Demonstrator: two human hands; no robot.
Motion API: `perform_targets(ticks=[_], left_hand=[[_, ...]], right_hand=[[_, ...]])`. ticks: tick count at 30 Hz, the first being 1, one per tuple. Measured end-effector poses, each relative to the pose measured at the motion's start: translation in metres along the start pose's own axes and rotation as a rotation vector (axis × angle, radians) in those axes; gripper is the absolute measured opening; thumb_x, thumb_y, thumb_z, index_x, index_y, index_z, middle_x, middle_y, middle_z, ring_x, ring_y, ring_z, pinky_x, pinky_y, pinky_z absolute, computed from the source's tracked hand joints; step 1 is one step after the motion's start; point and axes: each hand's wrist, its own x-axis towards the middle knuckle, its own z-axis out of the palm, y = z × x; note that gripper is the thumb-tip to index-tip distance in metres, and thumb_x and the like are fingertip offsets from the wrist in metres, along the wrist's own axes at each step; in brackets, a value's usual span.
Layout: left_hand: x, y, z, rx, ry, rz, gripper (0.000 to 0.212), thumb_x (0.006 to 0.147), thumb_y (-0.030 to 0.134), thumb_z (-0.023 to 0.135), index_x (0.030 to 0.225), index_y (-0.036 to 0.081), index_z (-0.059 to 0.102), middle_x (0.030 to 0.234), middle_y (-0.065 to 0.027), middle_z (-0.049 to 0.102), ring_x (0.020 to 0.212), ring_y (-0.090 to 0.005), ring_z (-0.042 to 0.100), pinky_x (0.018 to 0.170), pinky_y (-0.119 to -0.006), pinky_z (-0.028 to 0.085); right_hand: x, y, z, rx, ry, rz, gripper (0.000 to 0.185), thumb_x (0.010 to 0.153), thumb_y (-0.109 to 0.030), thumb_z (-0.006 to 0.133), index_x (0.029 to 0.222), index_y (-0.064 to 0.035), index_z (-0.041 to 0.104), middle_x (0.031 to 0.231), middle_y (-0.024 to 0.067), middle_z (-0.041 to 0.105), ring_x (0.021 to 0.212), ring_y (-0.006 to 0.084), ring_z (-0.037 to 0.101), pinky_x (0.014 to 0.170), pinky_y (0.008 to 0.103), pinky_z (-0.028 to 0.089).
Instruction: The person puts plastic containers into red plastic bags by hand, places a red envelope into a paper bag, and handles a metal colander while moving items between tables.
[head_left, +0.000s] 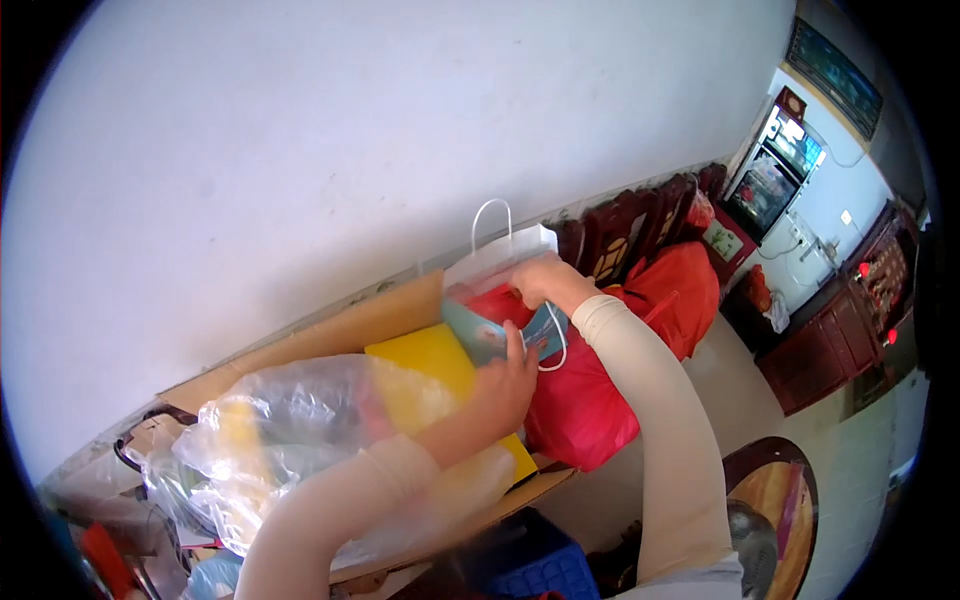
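Observation:
A paper gift bag (480, 330) with white handles stands open against the wall, a red item (501, 303) inside it. My right hand (551, 281) reaches over the bag's mouth; its fingertips are partly hidden inside, so its hold is unclear. At the bag's front side is my left hand (506, 386), fingers spread near the rim and handle. Beneath my left forearm, a cardboard box (405, 300) holds a yellow box (427, 356) and clear plastic bags (300, 412).
Pink-red (581, 405) and orange-red (679, 292) bags sit right of the box. Below it is a blue quilted item (540, 574). A carved dark wooden seat back (615, 225) runs along the wall; a round wooden table (772, 495) stands at lower right.

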Motion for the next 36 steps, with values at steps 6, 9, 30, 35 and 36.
perform_targets(ticks=[6,9,30,35,36], left_hand=[[-0.009,-0.035,-0.040,0.027,0.121,0.054,0.045,0.073,0.013,0.059,0.117,0.004,0.052,0.126,-0.0337,0.040,0.085,-0.0270,0.061,0.066,-0.036,0.051],[-0.015,-0.066,-0.159,0.133,0.039,0.094,0.035,0.075,0.015,0.058,0.108,0.004,0.056,0.115,-0.0237,0.052,0.089,-0.0277,0.059,0.070,-0.040,0.050],[-0.543,0.043,-0.322,0.404,0.512,-0.805,0.023,0.071,-0.008,0.061,0.093,-0.003,0.062,0.094,-0.0157,0.063,0.076,-0.0290,0.062,0.066,-0.033,0.050],[-0.682,0.150,-0.293,0.223,0.510,-1.119,0.018,0.073,-0.006,0.060,0.091,-0.004,0.061,0.092,-0.0171,0.064,0.079,-0.0322,0.062,0.068,-0.034,0.050],[-0.710,0.175,-0.283,0.181,0.526,-1.179,0.018,0.073,-0.005,0.060,0.091,-0.003,0.061,0.092,-0.0172,0.064,0.080,-0.0325,0.062,0.069,-0.035,0.050]], right_hand=[[0.012,-0.002,-0.024,0.357,-0.070,-0.240,0.050,0.066,-0.014,0.066,0.115,-0.0122,0.057,0.107,0.0128,0.062,0.099,0.0304,0.058,0.084,0.0368,0.046],[0.014,0.028,-0.003,0.444,0.026,-0.104,0.043,0.069,-0.013,0.069,0.110,-0.0060,0.058,0.103,0.0140,0.063,0.094,0.0250,0.060,0.082,0.0337,0.047],[-0.104,-0.337,-0.239,0.394,0.089,-0.713,0.025,0.082,-0.015,0.062,0.103,-0.0027,0.062,0.090,0.0060,0.065,0.085,0.0134,0.060,0.077,0.0278,0.048],[-0.163,-0.479,-0.236,0.145,-0.049,-0.832,0.030,0.081,-0.022,0.063,0.106,-0.0050,0.062,0.094,0.0097,0.066,0.086,0.0187,0.062,0.077,0.0306,0.048],[-0.172,-0.507,-0.234,0.086,-0.052,-0.853,0.030,0.081,-0.023,0.062,0.106,-0.0058,0.062,0.094,0.0103,0.066,0.085,0.0197,0.062,0.077,0.0316,0.048]])
